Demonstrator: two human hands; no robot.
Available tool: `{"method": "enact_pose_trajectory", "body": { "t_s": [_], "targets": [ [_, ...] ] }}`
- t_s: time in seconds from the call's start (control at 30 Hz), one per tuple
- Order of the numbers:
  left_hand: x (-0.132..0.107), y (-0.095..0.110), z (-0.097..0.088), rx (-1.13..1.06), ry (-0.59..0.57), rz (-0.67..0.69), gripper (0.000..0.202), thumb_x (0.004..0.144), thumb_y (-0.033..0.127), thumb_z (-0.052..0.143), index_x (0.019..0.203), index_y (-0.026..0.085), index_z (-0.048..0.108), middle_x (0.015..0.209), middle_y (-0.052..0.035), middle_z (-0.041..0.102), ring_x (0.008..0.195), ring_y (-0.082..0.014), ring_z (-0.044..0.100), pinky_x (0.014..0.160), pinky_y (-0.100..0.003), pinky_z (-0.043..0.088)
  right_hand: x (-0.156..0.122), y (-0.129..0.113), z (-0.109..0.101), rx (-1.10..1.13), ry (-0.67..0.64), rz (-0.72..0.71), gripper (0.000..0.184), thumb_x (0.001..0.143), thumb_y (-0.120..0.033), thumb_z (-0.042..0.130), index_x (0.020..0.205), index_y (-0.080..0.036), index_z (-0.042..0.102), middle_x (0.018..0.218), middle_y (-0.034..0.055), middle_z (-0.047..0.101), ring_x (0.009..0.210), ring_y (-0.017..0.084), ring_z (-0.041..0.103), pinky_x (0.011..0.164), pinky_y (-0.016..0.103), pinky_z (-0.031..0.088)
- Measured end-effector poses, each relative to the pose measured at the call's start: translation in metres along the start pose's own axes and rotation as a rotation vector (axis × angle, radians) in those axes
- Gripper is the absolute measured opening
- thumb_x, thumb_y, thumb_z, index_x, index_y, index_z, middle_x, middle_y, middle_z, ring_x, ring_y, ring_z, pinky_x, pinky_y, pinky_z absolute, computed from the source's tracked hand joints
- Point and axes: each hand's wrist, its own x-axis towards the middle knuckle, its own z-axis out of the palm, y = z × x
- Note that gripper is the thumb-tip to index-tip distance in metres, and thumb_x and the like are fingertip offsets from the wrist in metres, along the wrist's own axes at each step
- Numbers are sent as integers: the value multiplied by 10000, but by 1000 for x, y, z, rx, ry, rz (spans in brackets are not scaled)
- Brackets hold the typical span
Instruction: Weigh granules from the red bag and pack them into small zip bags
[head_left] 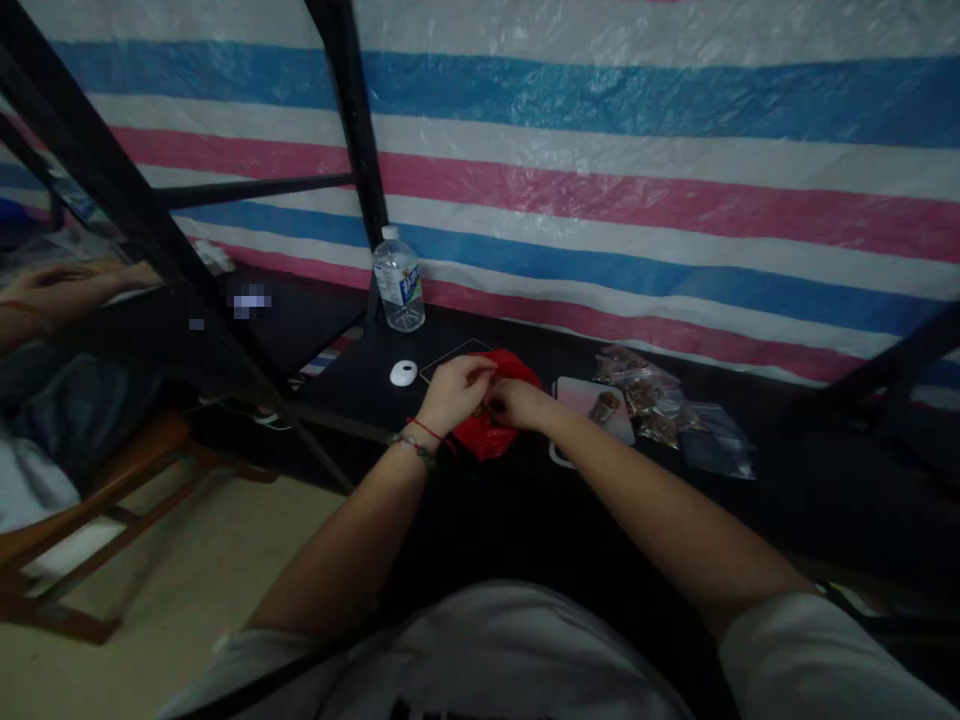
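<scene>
Item in hand: a red pouch of soft, crumpled material, lying on the dark counter at the middle of the view. Left hand: curled over the near-left top edge of the red pouch, fingers bent and pinching at it, a red cord and a bead bracelet at the wrist. Right hand: touching the red pouch at its right side, fingers drawn in toward the left hand; both hands meet close together at the pouch mouth, closed on its material or on something small there, which is too dim to tell. Progress, as judged: the pouch is in the middle of being handled at its opening; whether it is open or closed cannot be told. Right of the red pouch: a pale tray, just beside it, carrying a small brownish piece. Further right of the red pouch: a heap of clear plastic bags with brown contents, untouched. Left of the red pouch: a small white oval object, near but apart. Behind the red pouch and to its left: an upright water bottle, capped, against a striped tarpaulin. Well left of the red pouch: another person's hand on a separate surface, beside a wooden chair.
</scene>
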Motion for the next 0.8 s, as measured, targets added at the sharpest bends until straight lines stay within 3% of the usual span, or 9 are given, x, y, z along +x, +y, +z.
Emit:
{"method": "enact_pose_trajectory", "body": {
  "t_s": [0.07, 0.17, 0.37, 0.5, 0.63, 0.8],
  "targets": [
    [-6, -22, 17, 84, -35, -22, 237, 806, 104, 519, 921, 173, 714, 960, -42, 722, 901, -174, 660, 894, -320, 516, 1, -1, -1, -16, 19, -5, 202, 802, -147, 561, 935, -149, 713, 969, 111, 712, 861, 197, 646, 721, 247, 429],
    [-15, -39, 26, 150, -98, 11, 261, 813, 119, 488, 934, 171, 714, 949, -54, 718, 885, -181, 659, 886, -324, 515, -1, 1, -4, -23, 8, 27, 219, 828, -152, 529, 916, -144, 730, 905, 112, 723, 808, 194, 653, 687, 254, 426],
    [-20, -47, 24, 263, -229, 100, 271, 801, 143, 479, 949, 170, 704, 920, -67, 704, 850, -190, 649, 836, -323, 513, -7, 13, -8, 69, 61, 40, 221, 802, -156, 597, 965, -193, 742, 949, 42, 735, 859, 166, 654, 747, 229, 430],
    [-19, -49, 27, 293, -228, 113, 274, 805, 165, 482, 966, 161, 703, 947, -78, 705, 868, -198, 651, 850, -329, 508, -18, 18, -20, 136, 140, 80, 209, 799, -158, 621, 964, -195, 745, 945, 27, 739, 855, 156, 660, 761, 221, 443],
    [-22, -49, 32, 285, -221, 121, 270, 831, 202, 474, 965, 158, 704, 970, -81, 708, 895, -201, 655, 878, -336, 504, -45, 34, -47, 174, 269, 177, 187, 789, -174, 644, 940, -201, 752, 935, 25, 742, 851, 162, 672, 768, 225, 469],
    [-24, -48, 35, 275, -217, 87, 262, 833, 232, 487, 957, 172, 710, 986, -74, 710, 912, -199, 661, 903, -331, 504, -100, 77, -64, 173, 360, 368, 189, 808, -219, 640, 959, -193, 751, 954, 45, 742, 865, 186, 682, 781, 256, 498]
  ]
}}
